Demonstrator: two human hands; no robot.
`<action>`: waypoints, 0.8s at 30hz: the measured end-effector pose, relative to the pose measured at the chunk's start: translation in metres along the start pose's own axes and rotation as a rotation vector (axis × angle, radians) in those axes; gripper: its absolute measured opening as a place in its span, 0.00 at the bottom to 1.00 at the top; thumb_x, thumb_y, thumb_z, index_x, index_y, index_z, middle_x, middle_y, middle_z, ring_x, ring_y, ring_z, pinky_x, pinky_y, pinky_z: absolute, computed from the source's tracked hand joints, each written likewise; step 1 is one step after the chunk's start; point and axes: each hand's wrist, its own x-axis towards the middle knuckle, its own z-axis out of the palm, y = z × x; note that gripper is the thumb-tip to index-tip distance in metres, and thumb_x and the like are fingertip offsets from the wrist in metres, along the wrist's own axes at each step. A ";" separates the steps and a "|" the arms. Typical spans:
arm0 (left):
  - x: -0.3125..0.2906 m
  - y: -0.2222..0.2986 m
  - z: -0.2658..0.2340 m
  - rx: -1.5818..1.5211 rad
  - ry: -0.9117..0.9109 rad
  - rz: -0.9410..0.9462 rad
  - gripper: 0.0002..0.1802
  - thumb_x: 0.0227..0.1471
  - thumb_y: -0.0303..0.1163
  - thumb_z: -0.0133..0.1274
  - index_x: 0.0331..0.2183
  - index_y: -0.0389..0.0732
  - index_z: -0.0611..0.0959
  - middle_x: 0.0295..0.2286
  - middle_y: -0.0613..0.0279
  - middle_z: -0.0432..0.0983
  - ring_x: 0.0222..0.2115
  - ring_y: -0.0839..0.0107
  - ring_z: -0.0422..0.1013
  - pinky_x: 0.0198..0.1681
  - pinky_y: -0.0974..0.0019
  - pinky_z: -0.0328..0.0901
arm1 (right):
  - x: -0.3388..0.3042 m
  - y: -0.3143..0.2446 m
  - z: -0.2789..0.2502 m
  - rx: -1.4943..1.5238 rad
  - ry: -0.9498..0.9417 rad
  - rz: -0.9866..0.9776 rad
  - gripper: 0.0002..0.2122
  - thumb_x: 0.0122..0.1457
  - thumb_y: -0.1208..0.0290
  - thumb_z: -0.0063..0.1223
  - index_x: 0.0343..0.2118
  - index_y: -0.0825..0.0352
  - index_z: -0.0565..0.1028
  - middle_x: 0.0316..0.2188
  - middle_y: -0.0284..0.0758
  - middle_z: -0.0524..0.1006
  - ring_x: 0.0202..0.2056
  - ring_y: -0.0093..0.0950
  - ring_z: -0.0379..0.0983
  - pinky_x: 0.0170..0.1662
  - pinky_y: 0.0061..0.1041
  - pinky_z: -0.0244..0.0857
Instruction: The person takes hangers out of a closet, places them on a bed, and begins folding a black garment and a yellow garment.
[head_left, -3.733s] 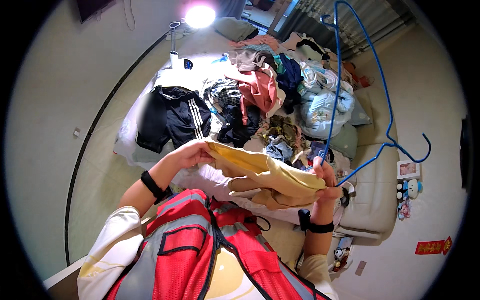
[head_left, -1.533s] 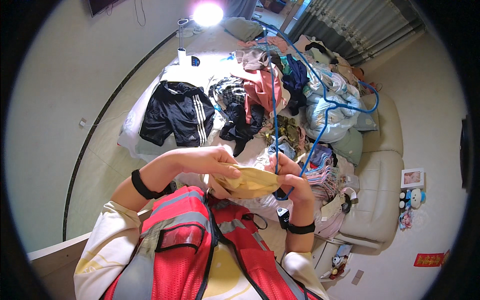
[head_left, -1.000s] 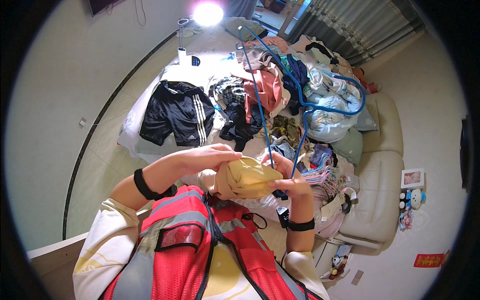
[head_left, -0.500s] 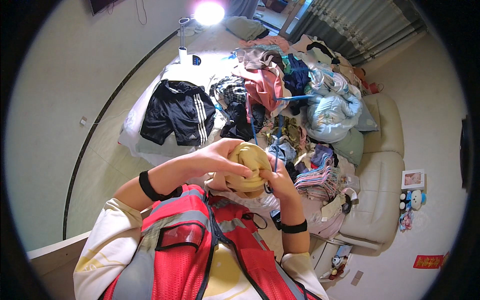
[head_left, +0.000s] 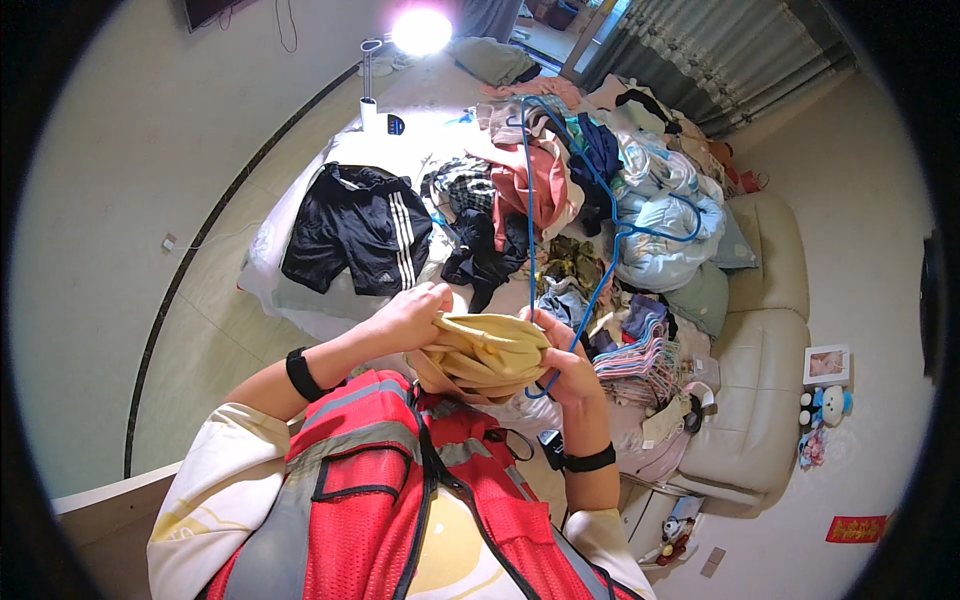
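Note:
In front of my chest a bunched yellow garment (head_left: 485, 355) is stretched between both hands, its upper edge pulled into a wide opening. My left hand (head_left: 412, 316) pinches that edge at the left. At the right, my right hand (head_left: 568, 368) is closed on the garment and also on a blue clothes hanger (head_left: 530, 225). The hanger rises from the right hand, with its hook pointing away over the clothes. Whether any of it passes inside the garment is hidden by cloth and fingers. Black shorts (head_left: 350, 235) with white side stripes lie flat beyond my left hand.
A heap of mixed clothes (head_left: 535, 185) covers the bed's middle, beside a pale blue quilt (head_left: 660, 240). Several hangers (head_left: 640, 350) lie stacked at the right. A lit lamp (head_left: 420, 32) stands at the far end, and a cream sofa (head_left: 750, 400) borders the right.
My left hand has moved left, spreading the bundled yellow garment into a wider opening. The blue hanger has swung around, so its outline now shows above my right hand.

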 end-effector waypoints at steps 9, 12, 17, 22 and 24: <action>0.004 0.017 -0.014 -0.320 -0.132 -0.165 0.16 0.39 0.21 0.47 0.35 0.33 0.79 0.27 0.56 0.78 0.30 0.70 0.74 0.34 0.69 0.66 | -0.006 -0.013 -0.005 0.126 0.039 -0.026 0.25 0.35 0.77 0.47 0.44 0.71 0.63 0.39 0.39 0.71 0.41 0.27 0.70 0.46 0.21 0.63; 0.000 0.010 -0.007 -0.946 -0.185 -0.259 0.17 0.39 0.19 0.46 0.35 0.32 0.80 0.28 0.62 0.78 0.31 0.78 0.72 0.36 0.73 0.66 | -0.011 -0.015 -0.006 -0.150 0.076 -0.009 0.27 0.36 0.77 0.56 0.45 0.70 0.64 0.39 0.36 0.71 0.41 0.24 0.69 0.47 0.19 0.61; -0.001 0.019 -0.009 -1.294 -0.218 -0.406 0.16 0.35 0.18 0.44 0.31 0.32 0.80 0.29 0.62 0.76 0.30 0.76 0.73 0.38 0.73 0.66 | -0.006 -0.008 0.003 -0.679 0.156 -0.109 0.31 0.36 0.74 0.68 0.46 0.69 0.64 0.39 0.33 0.70 0.41 0.20 0.67 0.48 0.20 0.59; -0.002 0.028 -0.005 -1.458 -0.312 -0.448 0.16 0.33 0.19 0.44 0.32 0.34 0.77 0.30 0.62 0.74 0.30 0.74 0.71 0.37 0.72 0.66 | 0.010 0.021 -0.011 -0.743 0.304 -0.166 0.27 0.43 0.72 0.63 0.46 0.71 0.63 0.37 0.36 0.73 0.38 0.20 0.69 0.43 0.20 0.63; 0.002 0.046 -0.008 -1.523 -0.365 -0.442 0.18 0.34 0.21 0.44 0.34 0.36 0.75 0.31 0.61 0.72 0.31 0.72 0.69 0.36 0.69 0.65 | 0.016 0.039 -0.030 -0.827 0.385 -0.198 0.24 0.45 0.73 0.59 0.45 0.72 0.63 0.37 0.37 0.74 0.38 0.21 0.69 0.42 0.19 0.63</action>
